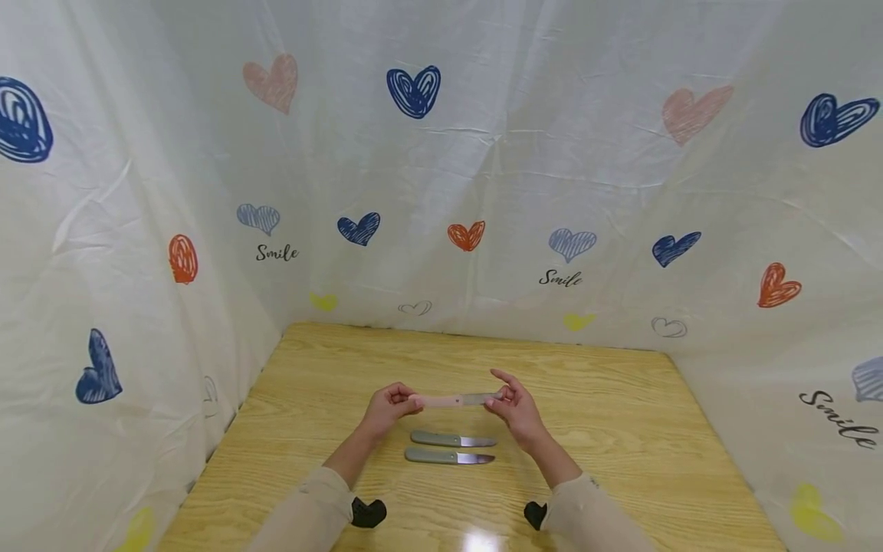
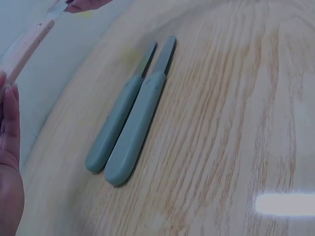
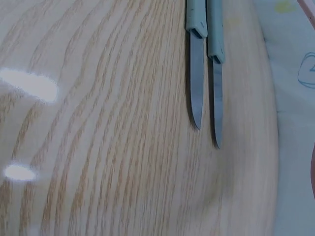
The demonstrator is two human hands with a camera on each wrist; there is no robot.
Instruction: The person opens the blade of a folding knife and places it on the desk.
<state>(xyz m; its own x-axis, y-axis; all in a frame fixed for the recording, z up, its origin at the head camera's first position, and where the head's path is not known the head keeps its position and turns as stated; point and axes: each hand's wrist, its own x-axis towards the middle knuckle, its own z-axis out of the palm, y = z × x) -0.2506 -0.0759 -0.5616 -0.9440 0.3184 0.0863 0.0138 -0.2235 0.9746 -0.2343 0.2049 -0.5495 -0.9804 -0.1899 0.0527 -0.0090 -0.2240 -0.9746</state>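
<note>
A paring knife with a pink handle point(image 1: 438, 401) is held level above the table, blade to the right. My left hand point(image 1: 388, 406) pinches the handle's end between thumb and fingers. At the blade's tip, the thumb and fingers of my right hand point(image 1: 519, 412) pinch the metal, with one finger raised. Nearer to me, two paring knives with grey-green handles point(image 1: 436, 438) point(image 1: 431, 456) lie side by side on the wood, blades pointing right. The left wrist view shows the pink handle point(image 2: 30, 46) rising from my left fingers. In the right wrist view, my right hand is almost wholly out of frame.
The wooden table point(image 1: 586, 429) has a light glare at its front. A white curtain point(image 1: 497, 176) printed with hearts and "Smile" stands along the back and both sides. Black pieces point(image 1: 369, 513) show beside each sleeve.
</note>
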